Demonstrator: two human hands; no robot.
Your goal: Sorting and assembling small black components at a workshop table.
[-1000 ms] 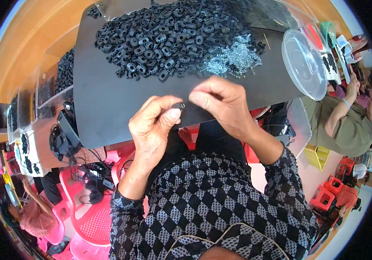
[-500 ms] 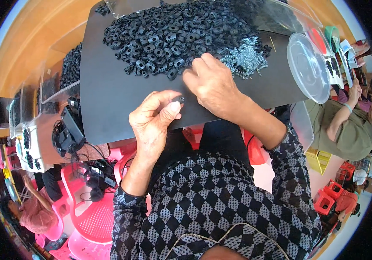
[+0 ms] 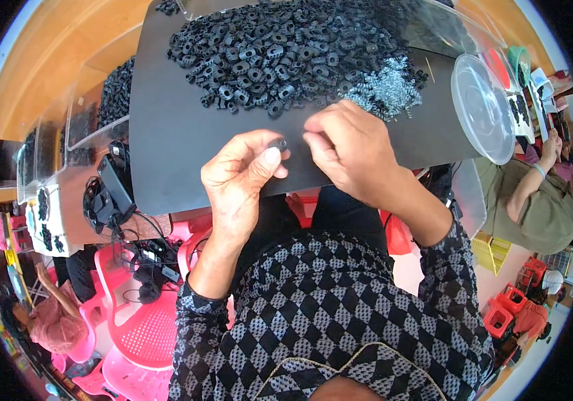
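Over the near part of the dark table (image 3: 166,140), my left hand (image 3: 233,180) pinches a small black plastic piece (image 3: 278,144) with a hole in its end, between thumb and fingertips. A short gap to its right, my right hand (image 3: 360,144) has its thumb and index finger bent together in a pinch. Whatever those fingertips hold, if anything, is too small to make out. Beyond both hands spreads a heap of black plastic pieces (image 3: 253,63) with oval holes. Small silvery metal springs (image 3: 390,87) lie piled at the heap's right, just past my right hand.
A clear round plastic lid (image 3: 480,110) lies at the table's right edge, near a thin stick (image 3: 429,69). Clear bins of black pieces (image 3: 116,93) stand left. Pink chairs (image 3: 142,334) are below left. Another person (image 3: 543,194) sits at the right.
My right hand has drawn back from the heap's near edge, slightly right and toward me, its thumb and finger now showing. My left hand keeps its pinch on the black piece. The view has shifted slightly.
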